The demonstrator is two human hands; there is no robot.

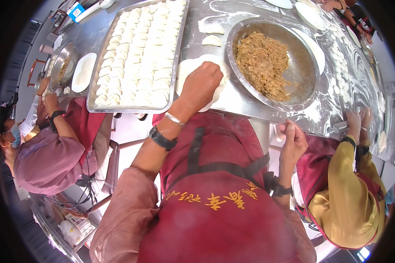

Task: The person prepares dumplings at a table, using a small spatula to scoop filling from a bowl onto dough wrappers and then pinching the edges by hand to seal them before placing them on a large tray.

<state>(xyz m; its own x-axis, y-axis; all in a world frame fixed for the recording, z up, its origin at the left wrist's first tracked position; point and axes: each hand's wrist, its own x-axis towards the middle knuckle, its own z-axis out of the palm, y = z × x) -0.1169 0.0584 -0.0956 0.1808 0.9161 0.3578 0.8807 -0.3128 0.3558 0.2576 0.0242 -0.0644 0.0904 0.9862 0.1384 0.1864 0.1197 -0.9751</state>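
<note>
My left hand (202, 80) reaches over a pile of round dough wrappers (188, 67) between the tray and the bowl. Its fingers are bent downward and their tips are hidden, so what they hold cannot be told. My right hand (292, 136) is raised just off the table's front edge, thumb and fingers close together; something pale, perhaps a wrapper (279, 132), shows beside it. A steel bowl (302, 77) holds brown minced filling (261, 65). Two folded dumplings (211, 40) lie on the floured table above the wrappers. Rows of dumplings fill a metal tray (136, 109) on the left.
Small dough discs (340, 65) lie on the floured steel table (247, 110) at right, where a co-worker's hands (357, 121) are at a rolling pin (339, 127). Another co-worker (52, 102) works at left near a white dish (84, 73) and a steel bowl (61, 69).
</note>
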